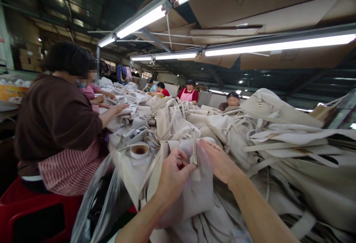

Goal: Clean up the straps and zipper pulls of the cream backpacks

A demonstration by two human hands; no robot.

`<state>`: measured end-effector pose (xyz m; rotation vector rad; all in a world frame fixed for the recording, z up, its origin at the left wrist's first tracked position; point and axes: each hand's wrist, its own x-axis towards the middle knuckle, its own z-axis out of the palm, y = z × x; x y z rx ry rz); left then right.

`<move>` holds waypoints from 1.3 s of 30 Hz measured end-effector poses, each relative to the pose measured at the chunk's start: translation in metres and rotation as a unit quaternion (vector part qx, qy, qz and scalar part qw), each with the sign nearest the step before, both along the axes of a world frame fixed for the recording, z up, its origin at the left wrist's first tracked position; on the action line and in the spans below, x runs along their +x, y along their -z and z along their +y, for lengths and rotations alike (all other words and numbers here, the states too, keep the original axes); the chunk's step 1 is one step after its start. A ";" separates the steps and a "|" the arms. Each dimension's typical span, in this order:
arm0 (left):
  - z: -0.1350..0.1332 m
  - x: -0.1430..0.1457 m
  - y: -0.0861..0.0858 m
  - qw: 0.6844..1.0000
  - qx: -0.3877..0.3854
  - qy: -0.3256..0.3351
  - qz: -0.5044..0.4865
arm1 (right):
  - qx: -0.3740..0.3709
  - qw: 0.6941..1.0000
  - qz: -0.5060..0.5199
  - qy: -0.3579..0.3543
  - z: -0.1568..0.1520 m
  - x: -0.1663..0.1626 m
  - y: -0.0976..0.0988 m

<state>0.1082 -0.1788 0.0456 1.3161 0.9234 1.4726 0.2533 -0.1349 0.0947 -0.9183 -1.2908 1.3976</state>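
Note:
My left hand is closed in a pinch on a cream fabric bag that lies in front of me, thumb and fingers gripping the cloth beside a narrow upright strap. My right hand rests on the same bag just right of the strap, its fingers pressed together against the fabric near the strap's base. Both forearms reach in from the bottom edge.
A large heap of cream bags and straps covers the long table. A small white cup of brown liquid stands left of my hands. A person in a brown top sits close on the left; more people work further back. Clear plastic sheet hangs lower left.

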 end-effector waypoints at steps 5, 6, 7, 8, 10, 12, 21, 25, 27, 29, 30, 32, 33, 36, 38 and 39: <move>0.001 -0.006 0.009 0.998 0.044 -0.050 0.000 | -0.006 0.999 -0.001 -0.033 0.005 -0.001 0.000; 0.000 -0.008 0.009 0.996 0.056 -0.063 -0.015 | -0.017 0.999 0.002 -0.031 0.005 -0.001 -0.001; -0.001 -0.012 0.010 0.995 0.064 -0.066 -0.037 | -0.030 0.999 0.006 -0.033 0.006 0.000 -0.002; -0.003 -0.015 0.009 0.994 0.069 -0.053 -0.063 | -0.043 0.998 0.009 -0.037 0.006 0.000 -0.003; -0.005 -0.018 0.007 0.992 0.065 0.014 -0.112 | -0.059 0.997 0.016 -0.044 0.007 0.001 -0.005; -0.005 -0.017 0.006 0.983 0.040 0.099 -0.150 | -0.063 0.997 0.019 -0.046 0.007 0.002 -0.005; 0.000 0.001 0.026 0.970 -0.117 0.134 -0.167 | -0.044 0.999 -0.008 -0.021 0.006 0.006 -0.004; -0.004 -0.008 0.027 0.961 -0.115 0.179 -0.176 | -0.039 0.999 -0.018 -0.011 0.006 0.007 -0.004; -0.004 -0.011 0.023 0.960 -0.113 0.206 -0.152 | -0.034 0.999 -0.021 -0.001 0.006 0.007 -0.003; -0.002 -0.013 0.018 0.962 -0.105 0.215 -0.131 | -0.026 0.999 -0.024 0.007 0.005 0.007 -0.002; 0.000 -0.012 0.014 0.963 -0.103 0.214 -0.127 | -0.022 0.999 -0.024 0.011 0.004 0.006 -0.002; 0.006 -0.009 0.007 0.966 -0.107 0.201 -0.125 | -0.014 0.999 -0.023 0.025 0.002 0.004 -0.001; 0.008 -0.006 0.003 0.967 -0.110 0.194 -0.125 | -0.010 0.999 -0.021 0.032 0.000 0.002 0.000; 0.014 0.004 -0.004 0.965 -0.110 0.190 -0.141 | 0.002 0.998 -0.017 0.063 -0.005 -0.004 0.002; 0.015 0.011 -0.004 0.965 -0.107 0.179 -0.159 | 0.015 0.996 -0.023 0.085 -0.008 -0.008 0.003; 0.015 0.014 -0.003 0.965 -0.109 0.169 -0.167 | 0.020 0.995 -0.029 0.095 -0.009 -0.008 0.004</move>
